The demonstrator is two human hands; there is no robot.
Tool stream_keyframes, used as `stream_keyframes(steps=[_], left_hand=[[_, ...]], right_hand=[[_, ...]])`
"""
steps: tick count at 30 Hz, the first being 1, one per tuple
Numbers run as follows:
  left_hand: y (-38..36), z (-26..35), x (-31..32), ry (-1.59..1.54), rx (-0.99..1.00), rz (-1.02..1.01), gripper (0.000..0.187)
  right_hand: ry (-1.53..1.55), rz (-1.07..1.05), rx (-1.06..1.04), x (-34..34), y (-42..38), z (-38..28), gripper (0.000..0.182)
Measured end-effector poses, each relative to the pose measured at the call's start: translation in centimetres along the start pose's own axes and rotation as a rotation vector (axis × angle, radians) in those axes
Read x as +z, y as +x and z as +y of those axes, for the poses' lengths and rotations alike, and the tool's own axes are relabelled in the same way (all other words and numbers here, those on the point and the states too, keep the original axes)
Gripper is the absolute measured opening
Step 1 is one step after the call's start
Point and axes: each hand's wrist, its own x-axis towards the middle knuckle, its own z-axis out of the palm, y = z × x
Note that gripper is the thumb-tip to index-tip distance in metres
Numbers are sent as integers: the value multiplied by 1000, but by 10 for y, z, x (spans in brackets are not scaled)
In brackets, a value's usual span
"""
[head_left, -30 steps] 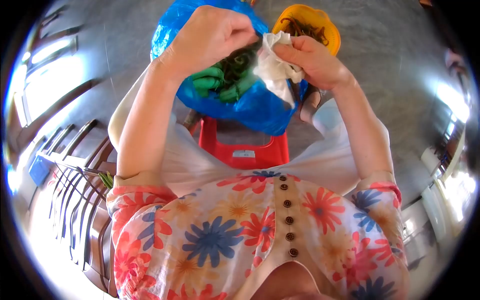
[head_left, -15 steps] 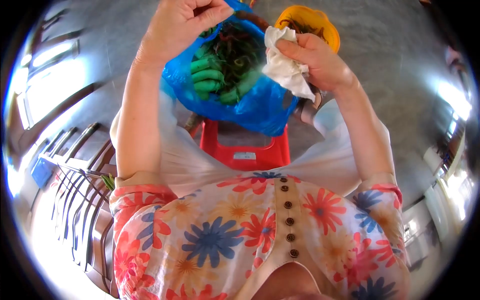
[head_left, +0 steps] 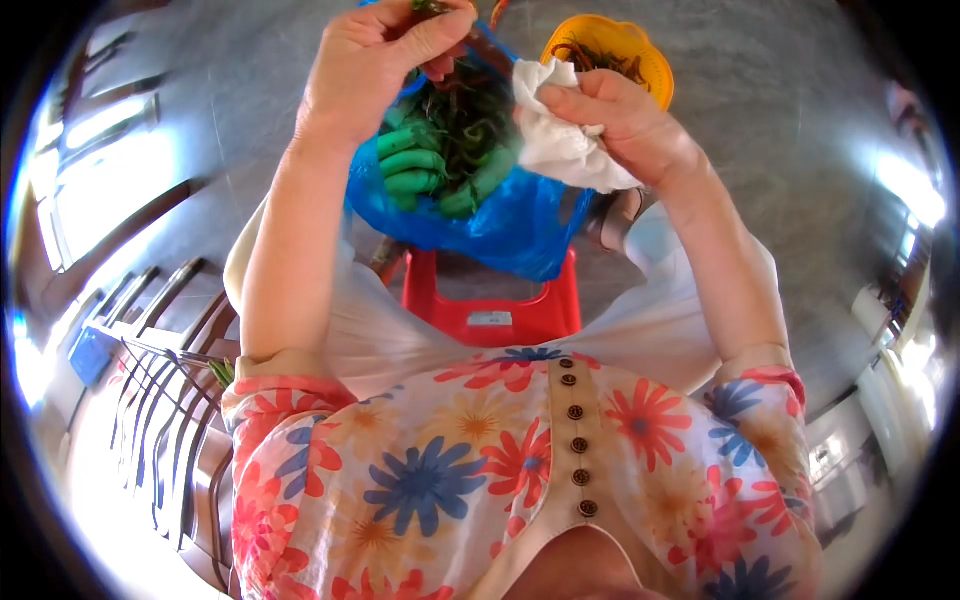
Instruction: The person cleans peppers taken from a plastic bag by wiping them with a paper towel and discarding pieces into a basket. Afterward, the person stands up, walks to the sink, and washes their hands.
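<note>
In the head view, my left hand is closed in a pinch on the green stem end of a long dark-red chili pepper. My right hand is wrapped round a crumpled white cloth, which meets the other end of the pepper. Right below both hands sits a blue plastic bag, its mouth spread wide. Inside it are many thin, twisted, dark green and reddish peppers and a green rubber glove.
A yellow basket with similar long peppers stands on the grey floor, beyond my right hand. Between my knees is a red plastic stool, with the bag at its far side. A dark wire rack stands at the left.
My left hand has shifted right and slightly down, closer to the cloth. The right hand and cloth have moved a little left, and the pepper now slants more steeply.
</note>
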Motion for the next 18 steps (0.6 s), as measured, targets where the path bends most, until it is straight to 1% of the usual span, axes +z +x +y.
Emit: stream_keyframes(steps=[1, 2, 5, 6, 7, 9, 10, 12, 13, 15, 16, 18], left_hand=[[1, 3, -1, 16, 21, 15, 20], [1, 6, -2, 56, 7, 75, 20], [1, 6, -2, 119, -22, -128, 18], [-2, 2, 6, 152, -31, -162, 17], [-4, 3, 16, 155, -66, -170, 16], [-4, 3, 20, 129, -39, -193, 16], [-4, 2, 19, 117, -23, -183, 15], [-5, 0, 13, 92, 14, -157, 14], [-3, 3, 8, 79, 73, -63, 15], [3, 12, -4, 56, 190, 128, 17], [8, 12, -12, -52, 98, 119, 18], [7, 19, -10, -24, 67, 125, 17]], right_hand=[[-20, 17, 13, -3, 0, -3, 32], [-112, 19, 5, -8, 0, -6, 31], [-168, 97, -45, -20, 7, -5, 32], [-129, 64, -51, -10, 6, -7, 34], [-170, 61, -60, -6, 8, -3, 33], [-131, -23, -5, 11, 10, 3, 31], [61, -13, 36, 13, 12, 10, 30], [84, -50, 31, 15, 6, 8, 30], [95, -71, 30, 15, 3, 6, 30], [-89, -4, 109, 11, -1, 14, 27], [-111, 47, 75, 9, -2, 14, 27], [-152, 150, 12, -6, -2, 9, 28]])
